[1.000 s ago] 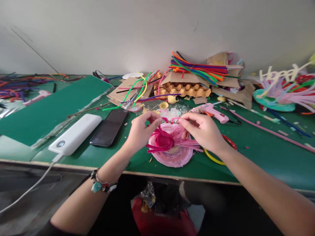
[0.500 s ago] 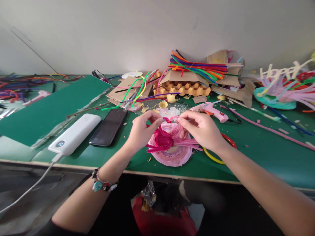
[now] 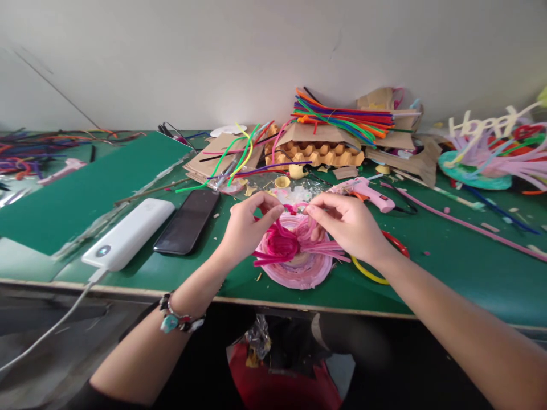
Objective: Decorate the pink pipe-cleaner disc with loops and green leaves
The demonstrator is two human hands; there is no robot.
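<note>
A pink coiled disc (image 3: 299,274) lies on the green table (image 3: 448,267) near its front edge, with a dark pink pipe-cleaner flower (image 3: 282,245) and light pink strands on top. My left hand (image 3: 245,228) pinches one end of a short pink pipe cleaner (image 3: 294,207) just above the disc. My right hand (image 3: 348,225) pinches the other end, fingers curled. Both hands sit close together over the craft, fingertips almost touching.
A black phone (image 3: 188,221) and a white power bank (image 3: 128,233) with a cable lie to the left. A pink glue gun (image 3: 367,192) lies behind my right hand, yellow and red rings (image 3: 376,273) beside it. Cardboard, an egg tray (image 3: 316,154) and bundled pipe cleaners (image 3: 342,117) line the wall.
My two hands have drawn slightly closer together over the disc, bending the short pink pipe cleaner between them. Everything else on the table stays put.
</note>
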